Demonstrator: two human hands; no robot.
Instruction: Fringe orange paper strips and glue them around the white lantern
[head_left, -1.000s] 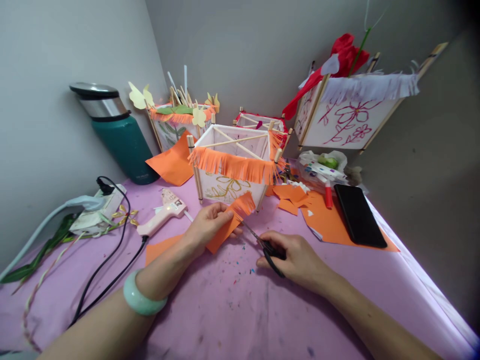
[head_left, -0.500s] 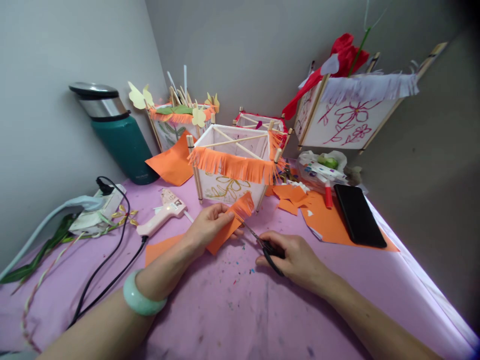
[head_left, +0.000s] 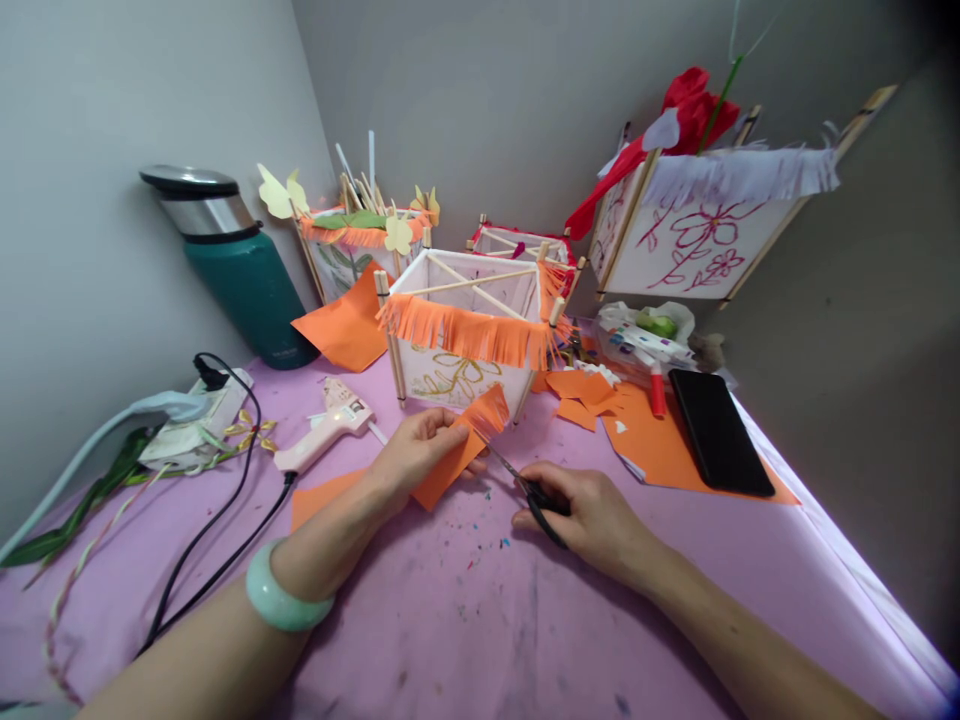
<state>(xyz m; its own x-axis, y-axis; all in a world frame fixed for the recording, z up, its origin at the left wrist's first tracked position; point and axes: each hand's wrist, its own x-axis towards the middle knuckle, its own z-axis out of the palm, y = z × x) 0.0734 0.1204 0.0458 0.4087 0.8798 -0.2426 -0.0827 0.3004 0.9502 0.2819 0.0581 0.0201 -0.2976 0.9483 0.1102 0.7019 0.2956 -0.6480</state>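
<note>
Your left grip (head_left: 418,452) pinches the orange paper (head_left: 439,476) above the counter (head_left: 480,620), well in from its right edge, long axis slanting away rightward; your right grip (head_left: 592,508) holds the scissors (head_left: 540,506), blades crossing that axis from the right.

A purple tabletop (head_left: 480,630) carries a teal bottle (head_left: 244,285), pink glue gun (head_left: 324,433) and power strip (head_left: 174,442).

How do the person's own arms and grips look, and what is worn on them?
The left forearm wears a thick, smooth, rounded bangle in pale green. The right forearm wears nothing that shows. No sleeve is seen on either arm, and the left grip and right grip have no glove.
</note>
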